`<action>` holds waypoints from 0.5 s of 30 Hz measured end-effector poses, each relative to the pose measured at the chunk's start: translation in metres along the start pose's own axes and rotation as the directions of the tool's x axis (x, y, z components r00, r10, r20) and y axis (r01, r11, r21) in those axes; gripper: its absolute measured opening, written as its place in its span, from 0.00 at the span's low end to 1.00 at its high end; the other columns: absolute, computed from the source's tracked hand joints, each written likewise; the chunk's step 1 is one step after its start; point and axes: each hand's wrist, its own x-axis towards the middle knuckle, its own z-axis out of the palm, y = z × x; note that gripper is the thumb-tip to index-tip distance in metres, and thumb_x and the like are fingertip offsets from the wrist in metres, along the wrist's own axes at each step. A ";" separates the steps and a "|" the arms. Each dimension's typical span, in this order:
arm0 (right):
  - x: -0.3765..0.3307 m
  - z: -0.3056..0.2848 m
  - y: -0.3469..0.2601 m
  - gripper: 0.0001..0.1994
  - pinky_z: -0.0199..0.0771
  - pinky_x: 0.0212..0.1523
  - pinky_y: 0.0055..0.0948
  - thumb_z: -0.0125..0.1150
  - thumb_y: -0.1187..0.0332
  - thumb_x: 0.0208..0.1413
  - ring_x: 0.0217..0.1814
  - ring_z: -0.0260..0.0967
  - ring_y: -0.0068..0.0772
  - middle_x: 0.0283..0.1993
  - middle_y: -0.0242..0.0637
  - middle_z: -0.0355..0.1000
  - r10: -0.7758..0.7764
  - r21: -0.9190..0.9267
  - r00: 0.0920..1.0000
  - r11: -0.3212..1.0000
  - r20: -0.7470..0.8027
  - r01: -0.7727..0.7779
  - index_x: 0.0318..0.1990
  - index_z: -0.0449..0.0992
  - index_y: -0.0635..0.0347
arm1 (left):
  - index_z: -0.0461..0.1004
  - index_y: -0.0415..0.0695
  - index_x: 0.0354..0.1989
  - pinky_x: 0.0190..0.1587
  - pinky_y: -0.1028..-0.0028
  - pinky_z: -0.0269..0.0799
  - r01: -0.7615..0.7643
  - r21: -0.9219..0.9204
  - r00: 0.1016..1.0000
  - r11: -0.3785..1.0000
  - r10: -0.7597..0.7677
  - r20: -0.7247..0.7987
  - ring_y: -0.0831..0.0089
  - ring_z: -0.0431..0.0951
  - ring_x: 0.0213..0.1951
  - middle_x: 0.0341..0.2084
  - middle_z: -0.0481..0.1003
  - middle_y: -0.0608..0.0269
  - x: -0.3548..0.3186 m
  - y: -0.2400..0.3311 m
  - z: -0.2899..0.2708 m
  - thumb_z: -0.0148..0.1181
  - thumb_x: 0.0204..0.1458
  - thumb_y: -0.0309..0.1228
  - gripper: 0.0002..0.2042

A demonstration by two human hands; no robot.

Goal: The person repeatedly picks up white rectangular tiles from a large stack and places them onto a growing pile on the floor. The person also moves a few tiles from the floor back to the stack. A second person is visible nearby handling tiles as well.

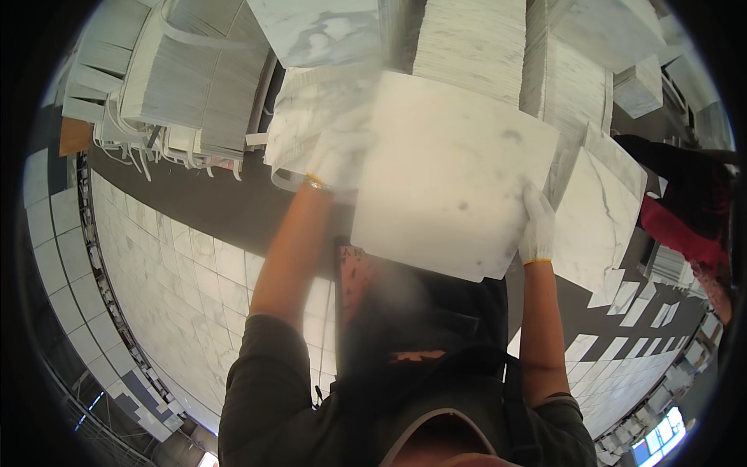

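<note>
A large white marble tile (455, 175) with faint grey spots is tilted in front of my body. My right hand (538, 226), in a white glove with a yellow cuff, grips its right edge. My left hand (336, 159), gloved the same way, is beside the tile's left edge, over a stack of grey-veined marble tiles (311, 97). Blur and the white background hide its fingers, so I cannot tell whether it touches the tile. Another veined tile (595, 214) leans just right of my right hand.
Stacks of thin tiles (471, 47) stand at the far side, with more tile stacks (191, 86) and loose white straps (136, 152) at far left. Pale marble tiles (171, 272) cover the floor at left. Another person (692, 210) in black and red is at the right.
</note>
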 end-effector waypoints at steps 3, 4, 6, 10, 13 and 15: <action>-0.005 0.008 0.004 0.26 0.67 0.59 0.28 0.58 0.53 0.68 0.56 0.69 0.27 0.55 0.34 0.75 0.034 0.036 0.999 0.999 -0.023 -0.033 0.60 0.76 0.69 | 0.76 0.35 0.60 0.62 0.69 0.68 -0.038 0.121 0.998 0.992 0.044 -0.048 0.65 0.69 0.63 0.61 0.73 0.52 -0.013 0.005 -0.005 0.53 0.52 0.24 0.24; -0.005 0.010 0.005 0.26 0.68 0.56 0.27 0.59 0.53 0.68 0.54 0.69 0.26 0.53 0.33 0.75 0.046 0.001 0.999 0.999 -0.028 -0.046 0.59 0.77 0.69 | 0.74 0.34 0.61 0.63 0.70 0.67 -0.042 0.218 0.997 0.975 0.055 -0.052 0.65 0.70 0.62 0.61 0.74 0.53 -0.017 0.008 -0.007 0.53 0.52 0.24 0.25; -0.003 0.013 0.010 0.25 0.68 0.51 0.24 0.59 0.52 0.67 0.49 0.68 0.23 0.50 0.32 0.75 0.050 -0.042 0.998 0.998 -0.045 -0.052 0.58 0.78 0.68 | 0.69 0.32 0.65 0.63 0.72 0.67 0.084 0.119 0.994 0.989 -0.075 -0.080 0.67 0.72 0.60 0.60 0.75 0.53 -0.023 0.013 -0.010 0.55 0.51 0.25 0.29; 0.000 0.014 0.021 0.23 0.67 0.41 0.21 0.64 0.51 0.63 0.40 0.66 0.17 0.41 0.28 0.74 0.134 -0.032 0.990 0.990 -0.044 -0.135 0.53 0.80 0.65 | 0.64 0.31 0.69 0.63 0.73 0.67 0.119 -0.025 0.990 0.993 -0.121 -0.070 0.66 0.74 0.60 0.60 0.74 0.51 -0.026 0.004 -0.010 0.54 0.50 0.23 0.32; -0.003 0.011 0.032 0.24 0.68 0.41 0.22 0.65 0.51 0.62 0.40 0.67 0.18 0.41 0.28 0.74 0.230 -0.023 0.973 0.973 -0.032 -0.231 0.52 0.80 0.65 | 0.62 0.30 0.71 0.64 0.72 0.68 0.223 -0.220 0.967 0.950 -0.244 -0.075 0.67 0.74 0.61 0.64 0.71 0.50 -0.032 -0.020 -0.006 0.53 0.52 0.19 0.33; -0.007 0.007 0.042 0.24 0.69 0.44 0.23 0.65 0.50 0.62 0.42 0.68 0.19 0.42 0.29 0.75 0.240 -0.072 0.970 0.968 -0.027 -0.242 0.52 0.80 0.66 | 0.62 0.31 0.71 0.63 0.72 0.69 0.265 -0.267 0.956 0.926 -0.289 -0.054 0.68 0.73 0.61 0.64 0.71 0.51 -0.037 -0.038 -0.005 0.53 0.53 0.18 0.32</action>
